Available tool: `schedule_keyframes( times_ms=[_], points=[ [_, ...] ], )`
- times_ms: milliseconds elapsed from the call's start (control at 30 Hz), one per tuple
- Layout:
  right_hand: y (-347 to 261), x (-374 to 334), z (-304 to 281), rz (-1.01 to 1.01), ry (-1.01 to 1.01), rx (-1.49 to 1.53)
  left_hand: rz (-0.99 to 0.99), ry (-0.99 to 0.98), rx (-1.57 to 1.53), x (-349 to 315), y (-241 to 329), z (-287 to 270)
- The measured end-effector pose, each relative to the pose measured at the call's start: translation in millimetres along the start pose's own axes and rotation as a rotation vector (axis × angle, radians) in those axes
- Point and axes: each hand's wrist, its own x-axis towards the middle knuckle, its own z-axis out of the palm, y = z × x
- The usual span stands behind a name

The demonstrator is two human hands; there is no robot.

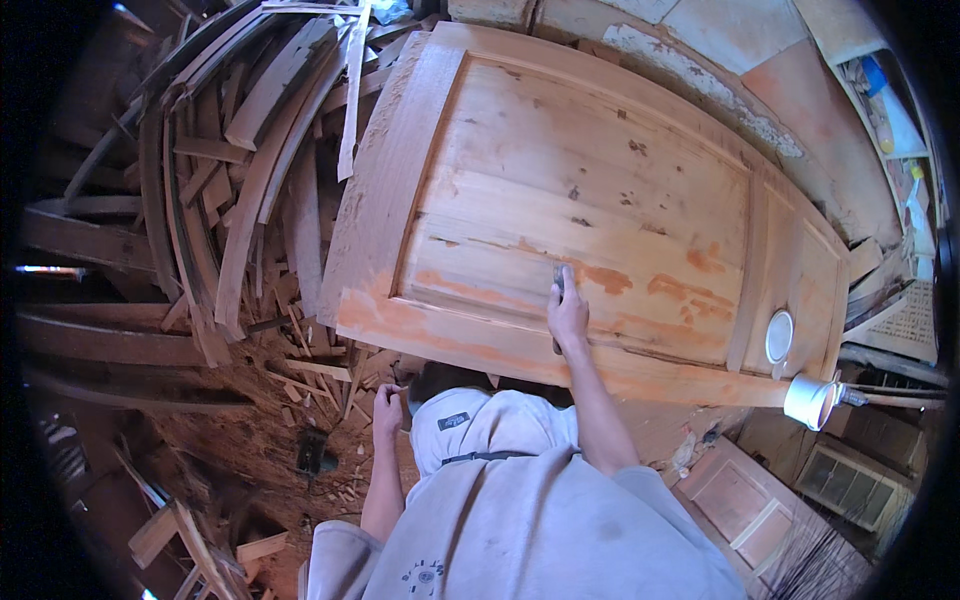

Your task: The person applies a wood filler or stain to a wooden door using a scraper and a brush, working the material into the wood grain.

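A large wooden panel door [590, 200] lies flat in front of me, with orange filler smeared in patches along its near side. My right hand [568, 315] is closed around a narrow dark flat tool [557, 345], its kind unclear, over the door's main panel beside an orange patch. My left hand [387, 408] hangs off the door's near edge, fingers curled together; whatever they may hold is too small to make out. At the door's right end stands a white tub [808, 402] with orange stuff inside, and a round white lid [779, 337] rests nearby.
Scrap boards [270, 130] are heaped to the left. Wood offcuts [320, 375] and sawdust cover the floor, where a small dark object [314, 452] lies. A wall [720, 40] runs behind the door. Cabinet-like panels [735, 490] stand at lower right.
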Motion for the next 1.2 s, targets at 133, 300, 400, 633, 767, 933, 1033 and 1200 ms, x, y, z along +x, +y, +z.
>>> schedule_keyframes(
  times_ms=[133,300,400,633,767,933,1033,1200],
  points=[
    [0,7,15,0.011,0.076,-0.019,0.094,-0.024,0.005,4,-2,-19],
    [-3,5,14,0.077,-0.043,-0.034,-0.068,0.015,0.09,2,-26,-36],
    [-3,3,7,-0.002,-0.14,0.02,0.033,0.077,0.156,2,-27,-39],
    [-17,4,34,0.072,0.045,0.003,0.049,0.012,0.143,-7,7,-36],
    [-20,-1,33,0.087,-0.055,0.027,0.052,0.015,0.152,-8,19,-36],
    [-35,9,35,0.028,-0.018,0.023,-0.003,-0.027,0.123,-5,10,-30],
    [-32,8,51,0.118,0.054,-0.041,0.079,-0.023,0.167,-8,17,-28],
    [-40,-5,48,0.105,-0.096,-0.002,-0.024,0.049,0.17,-9,7,-30]
  ],
)
